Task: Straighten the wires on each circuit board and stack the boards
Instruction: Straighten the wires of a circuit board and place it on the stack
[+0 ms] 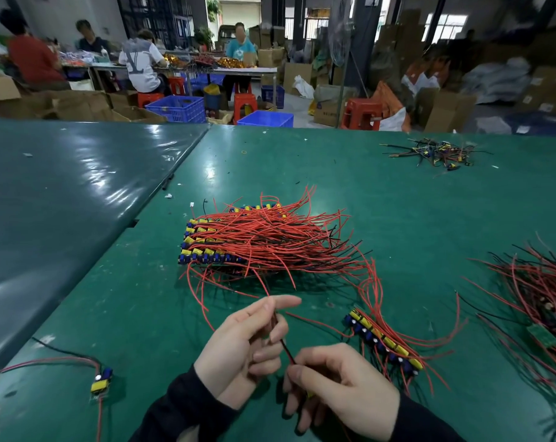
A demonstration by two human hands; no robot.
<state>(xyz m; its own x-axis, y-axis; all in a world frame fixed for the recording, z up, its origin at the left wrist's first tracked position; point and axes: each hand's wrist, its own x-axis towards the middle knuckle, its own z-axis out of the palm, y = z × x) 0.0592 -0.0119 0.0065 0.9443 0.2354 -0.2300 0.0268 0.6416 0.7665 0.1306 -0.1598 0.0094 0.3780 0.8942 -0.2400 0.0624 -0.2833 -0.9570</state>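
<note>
a person's left hand point(244, 342) and right hand point(337, 382) worked a pair of red and black wires point(284, 347) above a green table point(397, 218). the left thumb and fingers pinched the wires higher up, forefinger extended; the right hand's curled fingers gripped them lower down, where a glimpse of yellow showed under the palm, though whether that was a board could not be told. straight ahead, beyond the hands, sat a stack of circuit boards point(213, 240) with yellow and blue parts, its red wires fanned out to the right. a short row of boards point(385, 342) lay just right of the hands, wires trailing. a single board point(102, 379) lay apart at the near left. a tangled heap of boards point(544, 301) rested at the right edge, and a small pile of scraps point(436, 151) lay far off. workers point(139, 63) sat at a distant bench.
</note>
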